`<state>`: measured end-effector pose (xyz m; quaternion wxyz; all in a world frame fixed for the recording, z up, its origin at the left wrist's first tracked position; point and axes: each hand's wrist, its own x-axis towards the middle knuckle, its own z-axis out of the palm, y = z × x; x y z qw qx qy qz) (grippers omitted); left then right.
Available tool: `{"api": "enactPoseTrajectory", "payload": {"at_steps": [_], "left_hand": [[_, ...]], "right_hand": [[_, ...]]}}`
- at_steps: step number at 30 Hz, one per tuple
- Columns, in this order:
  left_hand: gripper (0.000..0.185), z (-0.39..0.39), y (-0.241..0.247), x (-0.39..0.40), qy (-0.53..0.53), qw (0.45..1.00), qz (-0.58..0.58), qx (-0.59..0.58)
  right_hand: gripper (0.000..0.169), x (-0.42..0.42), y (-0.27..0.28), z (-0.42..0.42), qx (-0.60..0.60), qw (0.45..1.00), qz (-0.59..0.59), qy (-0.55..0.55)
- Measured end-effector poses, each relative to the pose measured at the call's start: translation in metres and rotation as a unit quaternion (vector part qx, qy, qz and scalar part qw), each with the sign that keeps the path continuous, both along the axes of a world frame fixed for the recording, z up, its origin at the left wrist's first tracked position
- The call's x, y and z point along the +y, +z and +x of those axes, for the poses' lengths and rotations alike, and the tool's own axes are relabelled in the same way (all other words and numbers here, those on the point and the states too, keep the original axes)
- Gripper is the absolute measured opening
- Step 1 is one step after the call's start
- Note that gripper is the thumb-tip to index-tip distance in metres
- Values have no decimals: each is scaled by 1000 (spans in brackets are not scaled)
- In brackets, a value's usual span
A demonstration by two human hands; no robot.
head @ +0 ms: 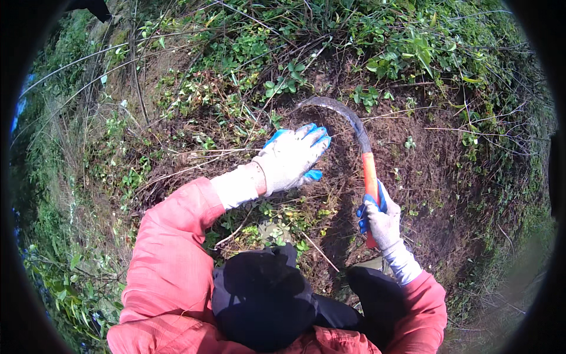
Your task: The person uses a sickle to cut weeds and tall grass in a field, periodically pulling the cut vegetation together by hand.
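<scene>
My right hand [383, 217], in a white glove with a blue coating, is closed around the orange handle [370, 171] of a sickle. The sickle's curved, soil-stained blade [349, 116] arcs up and to the left, its tip just above the bare earth [334, 126]. My left hand [296, 155], gloved the same way, is spread palm down inside the blade's curve, fingers extended and thumb apart. Nothing shows in its grasp, though the palm is hidden. Whether it touches the soil I cannot tell. Short weeds [287, 82] grow just beyond the blade.
Dense green plants [411, 48] cover the slope ahead. Long dry stems [106, 53] arch across the left side. Cut-looking stalks and dry litter [172, 177] lie left of my left hand. My dark-clad knees [265, 292] are close below, and leafy growth [70, 292] stands at lower left.
</scene>
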<state>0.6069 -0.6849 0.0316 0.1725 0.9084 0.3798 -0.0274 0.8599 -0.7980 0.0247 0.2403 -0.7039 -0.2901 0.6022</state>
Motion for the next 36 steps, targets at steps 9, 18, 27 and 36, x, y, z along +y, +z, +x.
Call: {"api": "enactPoseTrajectory", "payload": {"at_steps": [9, 18, 27, 36], "left_hand": [[20, -54, -103, 11, 164, 954, -29, 249], [12, -74, -93, -6, 153, 980, -46, 120], [8, -83, -105, -17, 166, 969, -39, 177], [40, -170, -68, -39, 269, 951, -21, 150]], "right_hand": [[52, 3, -19, -13, -109, 966, 168, 163], [58, -1, -59, -55, -86, 958, 11, 275], [52, 21, -84, -78, -94, 930, 175, 308], [52, -23, 29, 1, -43, 952, -41, 300]]}}
